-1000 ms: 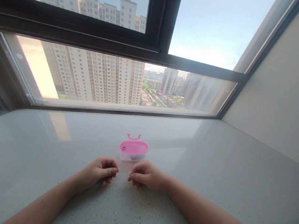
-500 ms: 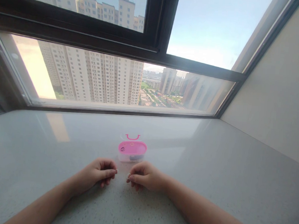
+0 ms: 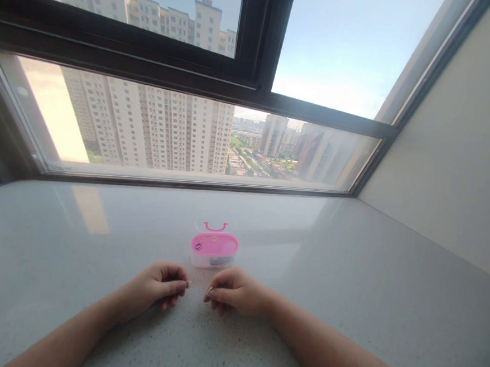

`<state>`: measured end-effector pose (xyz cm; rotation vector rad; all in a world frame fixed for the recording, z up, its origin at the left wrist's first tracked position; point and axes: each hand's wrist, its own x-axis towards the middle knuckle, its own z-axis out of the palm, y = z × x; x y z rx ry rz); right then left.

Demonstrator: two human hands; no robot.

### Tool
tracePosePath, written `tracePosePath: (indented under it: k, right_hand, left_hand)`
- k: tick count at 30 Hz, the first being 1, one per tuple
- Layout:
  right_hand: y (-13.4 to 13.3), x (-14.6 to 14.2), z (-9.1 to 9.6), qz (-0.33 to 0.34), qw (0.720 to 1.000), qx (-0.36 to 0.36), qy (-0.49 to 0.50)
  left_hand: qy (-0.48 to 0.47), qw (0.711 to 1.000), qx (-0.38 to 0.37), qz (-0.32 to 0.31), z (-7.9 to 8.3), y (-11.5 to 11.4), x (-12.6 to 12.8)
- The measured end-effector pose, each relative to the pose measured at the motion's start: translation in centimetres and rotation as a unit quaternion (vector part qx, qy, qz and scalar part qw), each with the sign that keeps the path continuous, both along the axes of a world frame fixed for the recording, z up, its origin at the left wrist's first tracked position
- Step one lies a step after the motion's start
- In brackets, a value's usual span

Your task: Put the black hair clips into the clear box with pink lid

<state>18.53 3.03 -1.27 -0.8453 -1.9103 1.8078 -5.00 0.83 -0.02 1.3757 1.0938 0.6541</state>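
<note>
My left hand [image 3: 165, 285] is closed in a pinch, with a tiny whitish piece [image 3: 188, 284] showing at the tips of thumb and index finger. Facing it across a small gap, my right hand [image 3: 235, 292] pinches a small pale ring-like piece [image 3: 209, 291]. Both pieces are too small to name exactly. Just beyond the hands stands a clear plastic box with a pink top [image 3: 219, 243]. A dark thin loop [image 3: 198, 246] and a small yellowish loop [image 3: 213, 239] show at its top. Something dark [image 3: 221, 260] shows through the box's front wall.
A pink handle [image 3: 215, 227] on a clear part lies behind the box. The speckled pale counter [image 3: 347, 280] runs back to a dark-framed window [image 3: 177, 185]. A white wall [image 3: 451, 164] bounds the right side.
The right hand has turned slightly, so its ring-like piece shows more clearly. Both hands stay pinched and apart. The whole view has shifted a little.
</note>
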Motion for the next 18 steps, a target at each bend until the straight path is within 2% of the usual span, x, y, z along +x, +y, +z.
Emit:
tracePosePath:
  k: [18]
  right_hand:
    - [-0.04,-0.02,0.04,0.001,1.0,-0.005,0.002]
  left_hand:
    - [-0.002,1.0,-0.003,0.0,-0.66,0.32,-0.2]
